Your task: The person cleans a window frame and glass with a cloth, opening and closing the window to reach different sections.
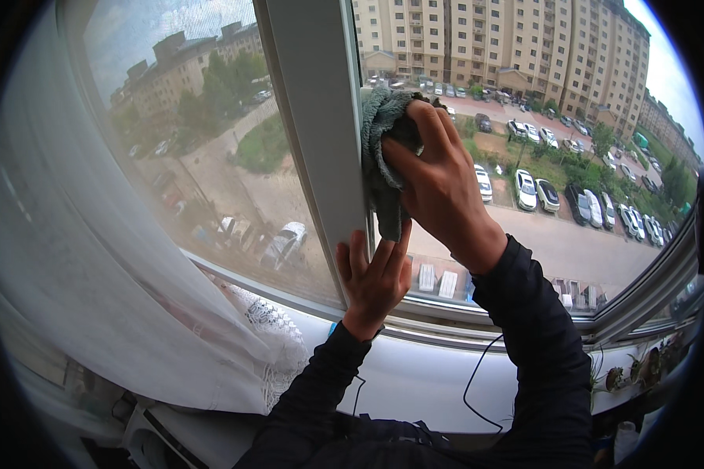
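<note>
My right hand (446,176) grips a bunched grey-green cloth (387,146) and presses it against the window pane, right beside the upright window frame (320,129). One end of the cloth hangs down towards my left hand (375,275). That hand lies lower, its fingers spread across the frame's edge and the glass, holding nothing that I can see. Left of the frame is a sash with an insect screen (211,152), through which the outside looks hazy.
A white sheer curtain (152,305) with lace trim hangs at the left. Beneath the window runs a white sill (422,375) with a thin black cable (468,384). Potted plants (616,375) stand at the right. A white appliance (170,437), perhaps a washing machine, is at lower left.
</note>
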`<state>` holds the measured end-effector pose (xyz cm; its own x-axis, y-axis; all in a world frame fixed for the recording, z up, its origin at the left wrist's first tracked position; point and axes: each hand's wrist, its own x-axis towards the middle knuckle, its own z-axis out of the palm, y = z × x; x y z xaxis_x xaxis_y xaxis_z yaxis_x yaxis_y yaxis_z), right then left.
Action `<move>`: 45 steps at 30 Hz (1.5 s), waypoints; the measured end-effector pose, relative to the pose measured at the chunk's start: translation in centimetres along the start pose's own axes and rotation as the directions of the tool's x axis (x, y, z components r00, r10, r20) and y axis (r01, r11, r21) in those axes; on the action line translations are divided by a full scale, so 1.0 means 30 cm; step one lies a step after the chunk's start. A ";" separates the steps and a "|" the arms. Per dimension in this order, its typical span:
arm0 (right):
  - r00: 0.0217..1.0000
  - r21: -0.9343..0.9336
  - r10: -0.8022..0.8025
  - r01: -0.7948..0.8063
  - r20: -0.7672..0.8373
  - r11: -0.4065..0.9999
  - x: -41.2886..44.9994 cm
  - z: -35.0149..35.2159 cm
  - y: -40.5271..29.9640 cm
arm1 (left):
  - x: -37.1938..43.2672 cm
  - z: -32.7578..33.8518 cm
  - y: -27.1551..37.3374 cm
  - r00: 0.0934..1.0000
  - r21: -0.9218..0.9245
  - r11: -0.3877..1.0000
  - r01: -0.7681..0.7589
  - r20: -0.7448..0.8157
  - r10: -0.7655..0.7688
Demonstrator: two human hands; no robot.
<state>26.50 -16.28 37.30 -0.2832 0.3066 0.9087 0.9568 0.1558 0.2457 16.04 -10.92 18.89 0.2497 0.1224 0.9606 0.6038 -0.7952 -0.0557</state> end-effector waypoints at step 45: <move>0.990 0.243 0.128 -0.140 0.063 0.960 -0.179 0.058 -0.031 | -0.024 0.001 -0.017 0.999 -0.055 0.998 0.021 -0.032 -0.023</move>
<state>27.02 -16.43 31.59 -0.1620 0.3825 0.9097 0.9419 0.3349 0.0269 15.57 -10.60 18.22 0.2114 0.1215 0.9698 0.5665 -0.8238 -0.0203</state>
